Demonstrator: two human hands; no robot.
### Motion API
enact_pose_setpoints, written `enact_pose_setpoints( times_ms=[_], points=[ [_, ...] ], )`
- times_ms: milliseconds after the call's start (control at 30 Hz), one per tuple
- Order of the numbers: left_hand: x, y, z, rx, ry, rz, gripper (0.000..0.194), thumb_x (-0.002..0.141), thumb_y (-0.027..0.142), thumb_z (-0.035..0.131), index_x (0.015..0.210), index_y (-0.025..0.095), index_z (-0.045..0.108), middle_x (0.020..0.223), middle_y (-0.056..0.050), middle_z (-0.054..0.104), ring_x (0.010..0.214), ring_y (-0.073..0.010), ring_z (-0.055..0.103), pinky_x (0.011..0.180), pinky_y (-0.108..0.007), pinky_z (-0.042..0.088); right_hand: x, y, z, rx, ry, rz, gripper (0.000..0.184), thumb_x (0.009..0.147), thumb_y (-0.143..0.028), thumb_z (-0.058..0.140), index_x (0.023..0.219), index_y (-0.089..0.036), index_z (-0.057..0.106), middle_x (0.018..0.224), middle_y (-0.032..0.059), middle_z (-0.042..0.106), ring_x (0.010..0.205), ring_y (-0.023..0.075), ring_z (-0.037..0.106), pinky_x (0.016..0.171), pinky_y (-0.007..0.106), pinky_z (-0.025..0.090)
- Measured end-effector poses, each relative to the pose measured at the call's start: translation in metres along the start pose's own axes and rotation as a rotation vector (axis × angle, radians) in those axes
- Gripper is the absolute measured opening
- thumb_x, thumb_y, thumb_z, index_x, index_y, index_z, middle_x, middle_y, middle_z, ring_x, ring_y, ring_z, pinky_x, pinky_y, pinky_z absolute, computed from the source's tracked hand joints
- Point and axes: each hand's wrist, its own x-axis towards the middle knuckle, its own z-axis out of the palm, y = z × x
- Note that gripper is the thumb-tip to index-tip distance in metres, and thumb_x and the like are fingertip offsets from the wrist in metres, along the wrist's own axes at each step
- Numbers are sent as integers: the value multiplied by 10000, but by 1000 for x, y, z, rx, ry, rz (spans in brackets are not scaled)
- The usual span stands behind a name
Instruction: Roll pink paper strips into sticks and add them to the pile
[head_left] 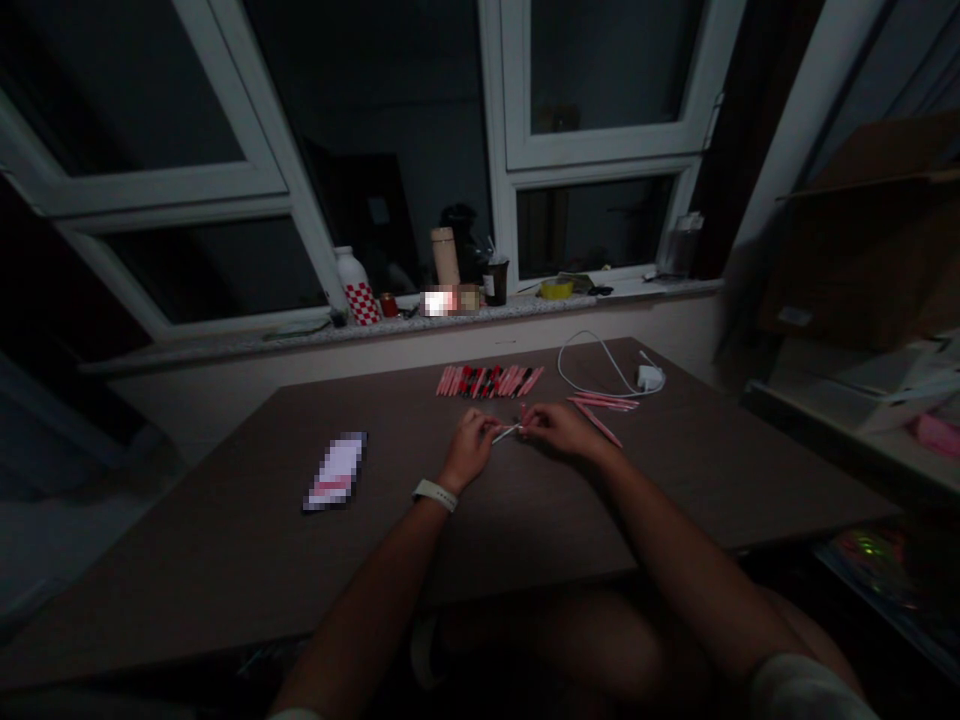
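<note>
Above the table, my left hand (472,443), fingers closed in a pinch, holds one end of a thin pale stick (507,433) that looks like part of a pen. Close to its right, my right hand (556,428) pinches the stick's other end, and a small pink piece (523,411) sticks up at the fingertips. Fine detail there is too small and dark to read. Beyond the hands lies a row of pink pen-like sticks (450,381), several with black and red parts. Further loose pink sticks (600,422) lie beside my right hand.
A phone (336,472) lies on the dark table (300,570) at left. A white charger (649,377) with its looped cable (564,372) sits at back right. The windowsill holds a checkered bottle (357,288), a beige flask (445,258), a dark cup (496,281) and yellow tape (556,290).
</note>
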Motion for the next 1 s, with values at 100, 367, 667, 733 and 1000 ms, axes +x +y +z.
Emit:
enact_pose_setpoints(
  times_ms=[100,367,667,733,1000],
  points=[
    [0,-1,1,2,5,-1,153,895,278,540,923,175,649,898,-42,544,866,-161,542,789,-288,452,-1,-3,0,-2,8,13,213,781,-357,654,837,-152,662,749,39,697,668,151,626,605,228,438],
    [0,-3,2,6,8,-14,150,889,275,546,916,173,653,905,-45,548,855,-162,544,779,-293,455,-1,-13,0,-85,40,-1,200,771,-346,665,829,-155,681,770,46,705,683,158,621,628,237,429],
    [0,3,-1,62,-27,31,154,899,272,532,933,175,648,898,-45,545,875,-168,534,800,-299,444,1,-6,4,-73,25,-23,221,807,-364,634,859,-161,704,807,53,721,713,166,640,649,235,434],
    [0,5,-2,65,-43,39,159,900,285,532,930,176,644,895,-45,544,879,-170,533,798,-298,442,1,-7,5,-98,32,-15,233,791,-383,655,862,-167,709,811,53,724,716,168,643,648,233,431],
    [1,10,0,-33,-37,21,168,913,296,503,900,167,610,880,-38,574,804,-144,548,724,-257,439,3,-9,21,29,23,41,326,832,-460,596,813,-144,672,766,81,730,631,153,632,600,229,436]
  ],
)
